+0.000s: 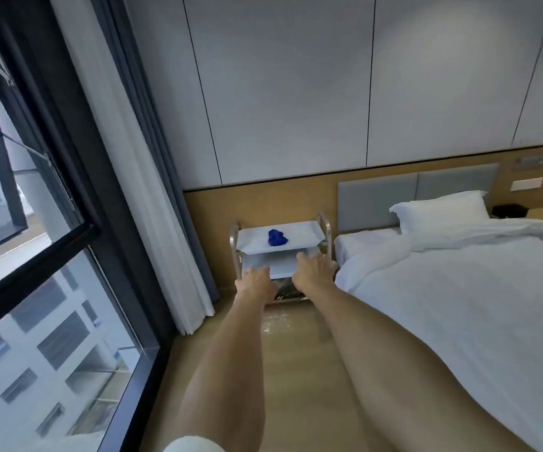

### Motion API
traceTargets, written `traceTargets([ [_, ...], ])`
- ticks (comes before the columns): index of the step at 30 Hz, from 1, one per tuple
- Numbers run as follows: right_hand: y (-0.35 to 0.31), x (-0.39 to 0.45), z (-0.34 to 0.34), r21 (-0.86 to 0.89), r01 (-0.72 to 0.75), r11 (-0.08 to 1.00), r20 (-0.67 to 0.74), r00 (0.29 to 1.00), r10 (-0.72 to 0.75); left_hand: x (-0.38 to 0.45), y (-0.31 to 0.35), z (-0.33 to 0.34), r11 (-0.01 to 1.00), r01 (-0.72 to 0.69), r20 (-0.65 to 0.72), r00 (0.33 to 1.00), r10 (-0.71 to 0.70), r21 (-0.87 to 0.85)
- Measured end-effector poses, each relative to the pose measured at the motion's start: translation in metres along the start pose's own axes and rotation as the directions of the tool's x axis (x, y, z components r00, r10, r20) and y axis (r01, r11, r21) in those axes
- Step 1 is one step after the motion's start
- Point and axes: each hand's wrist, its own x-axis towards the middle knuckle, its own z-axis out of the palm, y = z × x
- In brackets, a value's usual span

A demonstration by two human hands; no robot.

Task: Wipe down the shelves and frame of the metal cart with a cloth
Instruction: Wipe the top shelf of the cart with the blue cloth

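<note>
A small metal cart with stacked shelves stands against the wood-panelled wall between the curtain and the bed. A crumpled blue cloth lies on its top shelf. Both my arms stretch out toward the cart. My left hand is at the front left of the lower shelf, fingers relaxed. My right hand is at the front right, near the right frame post, fingers spread. Neither hand holds the cloth. Whether the hands touch the cart is unclear.
A bed with white sheets and a pillow lies close on the right. White and grey curtains and a large window fill the left. A strip of wooden floor runs between them.
</note>
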Motion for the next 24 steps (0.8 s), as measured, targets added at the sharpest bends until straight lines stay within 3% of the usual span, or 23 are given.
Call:
traceTargets([
  [12, -0.017, 0.220, 0.040, -0.011, -0.017, 1.000, 0.063, 0.998, 0.018, 0.221, 0.000, 0.008, 1.000, 0.013, 0.057, 0.998, -0.012, -0.027],
  [24, -0.082, 0.505, 0.111, -0.091, -0.020, 0.996, 0.102, 0.994, 0.029, 0.521, -0.044, 0.022, 0.999, 0.003, 0.096, 0.995, 0.002, -0.049],
])
